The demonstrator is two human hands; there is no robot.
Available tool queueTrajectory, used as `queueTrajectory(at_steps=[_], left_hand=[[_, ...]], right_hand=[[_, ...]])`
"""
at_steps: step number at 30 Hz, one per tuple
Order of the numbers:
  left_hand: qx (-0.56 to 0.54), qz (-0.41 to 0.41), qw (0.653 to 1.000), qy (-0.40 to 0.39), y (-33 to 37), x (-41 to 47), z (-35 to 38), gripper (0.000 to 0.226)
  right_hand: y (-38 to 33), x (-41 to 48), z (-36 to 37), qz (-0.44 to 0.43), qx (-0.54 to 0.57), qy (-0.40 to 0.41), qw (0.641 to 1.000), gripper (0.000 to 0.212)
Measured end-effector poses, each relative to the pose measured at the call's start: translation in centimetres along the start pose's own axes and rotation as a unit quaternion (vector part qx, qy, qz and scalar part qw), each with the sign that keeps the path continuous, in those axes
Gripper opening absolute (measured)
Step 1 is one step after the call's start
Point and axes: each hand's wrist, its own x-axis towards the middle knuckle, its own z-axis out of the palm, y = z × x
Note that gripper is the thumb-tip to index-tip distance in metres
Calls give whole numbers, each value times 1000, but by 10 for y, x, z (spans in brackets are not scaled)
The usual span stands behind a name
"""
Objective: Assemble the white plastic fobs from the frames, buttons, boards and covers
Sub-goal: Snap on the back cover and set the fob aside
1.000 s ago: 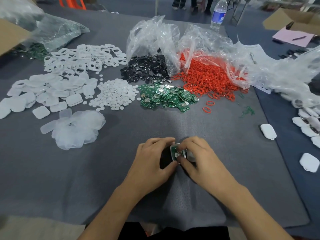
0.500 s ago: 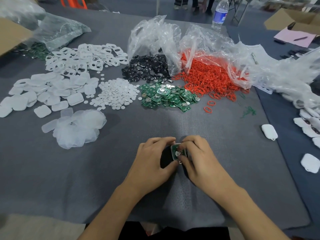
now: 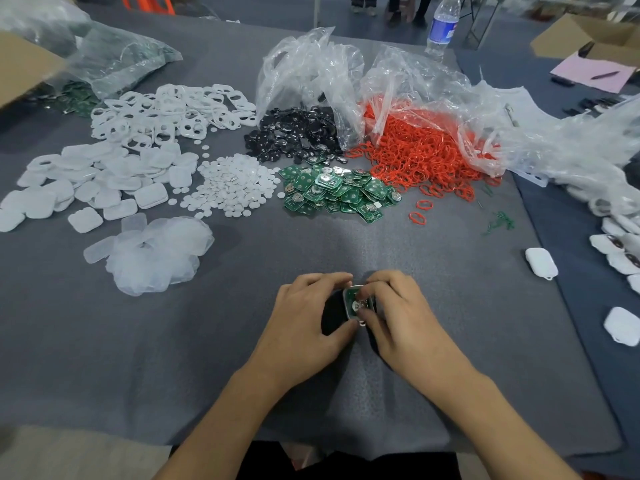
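Both my hands work at the near middle of the grey table cover [image 3: 242, 358]. My left hand [image 3: 304, 320] grasps the part-built fob [image 3: 354, 302]: fingers curled over its far edge, thumb against its near left corner. My right hand [image 3: 403, 320] pinches the same fob from the right, forefinger bent over the top, thumb at the lower edge. The fob is tilted up towards me between the two hands; a green board with a round metal cell shows inside its white shell. Whether it touches the cover below, I cannot tell.

Stock lies beyond the hands:
- white frames [image 3: 166, 112], far left;
- white covers [image 3: 97, 181], in front of the frames;
- round white buttons [image 3: 232, 185], at centre left;
- green boards [image 3: 336, 194], at centre, just beside the buttons;
- black discs [image 3: 298, 136], spilling from a clear bag behind the boards;
- red rings [image 3: 426, 150], spilling from a second bag, right of the discs;
- translucent films [image 3: 152, 254], at near left.

One closed white fob [image 3: 541, 263] lies well apart at the right.
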Motion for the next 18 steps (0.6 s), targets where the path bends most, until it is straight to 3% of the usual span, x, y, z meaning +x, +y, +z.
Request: queueTrajectory(at_steps=[18], left_hand=[[-2,1,1000,0,1,0,-1,56]], right_hand=[[-1,0,-4,16,-18,-18,1000,16]])
